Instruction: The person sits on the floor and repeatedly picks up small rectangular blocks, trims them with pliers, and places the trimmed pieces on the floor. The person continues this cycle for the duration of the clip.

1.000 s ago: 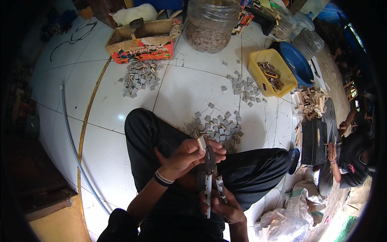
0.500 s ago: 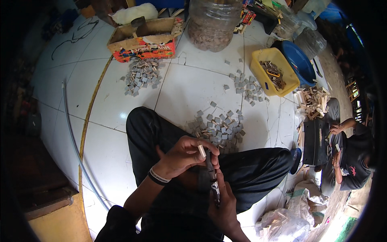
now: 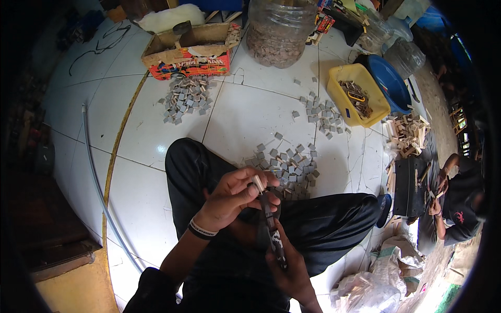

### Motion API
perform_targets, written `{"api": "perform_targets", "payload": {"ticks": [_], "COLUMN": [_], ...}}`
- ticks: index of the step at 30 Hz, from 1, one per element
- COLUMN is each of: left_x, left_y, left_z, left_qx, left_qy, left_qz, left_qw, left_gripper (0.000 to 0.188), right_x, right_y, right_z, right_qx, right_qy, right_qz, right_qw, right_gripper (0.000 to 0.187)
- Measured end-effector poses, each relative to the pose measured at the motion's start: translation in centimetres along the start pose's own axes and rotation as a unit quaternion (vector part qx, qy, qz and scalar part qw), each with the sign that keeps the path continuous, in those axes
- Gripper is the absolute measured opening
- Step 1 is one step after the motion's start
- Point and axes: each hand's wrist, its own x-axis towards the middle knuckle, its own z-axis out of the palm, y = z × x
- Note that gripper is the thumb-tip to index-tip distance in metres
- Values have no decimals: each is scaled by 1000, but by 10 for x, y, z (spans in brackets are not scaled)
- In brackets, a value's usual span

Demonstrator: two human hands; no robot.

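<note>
My left hand, with a dark and white band at the wrist, pinches a small pale wooden block between thumb and fingers. In my right hand is a long, slim dark tool, knife-like, with a mottled handle; its exact kind is unclear. The tool's upper end meets or nearly meets the block, and my left fingertips lie beside it. Just beyond my hands, small grey-faced wooden blocks lie heaped on the white tiles between my legs.
More grey-faced blocks lie by a red cardboard box and near a yellow tub. A blue basin and a large clear plastic container stand behind. At the right a co-worker sits by a black box and wooden sticks.
The tool's upper end has shifted left and up towards the block. The block has tilted in my left fingers. The co-worker's hands have come closer together.
</note>
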Motion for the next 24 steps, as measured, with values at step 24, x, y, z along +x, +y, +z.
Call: {"api": "perform_targets", "payload": {"ticks": [24], "left_x": [-12], "left_y": [-25], "left_z": [28], "left_qx": [-99], "left_qy": [140], "left_qz": [44], "left_qw": [984], "left_gripper": [16], "right_x": [11], "right_y": [-8], "right_z": [10], "right_qx": [375], "right_qy": [-51], "right_qz": [151], "right_qw": [913], "right_gripper": [60]}}
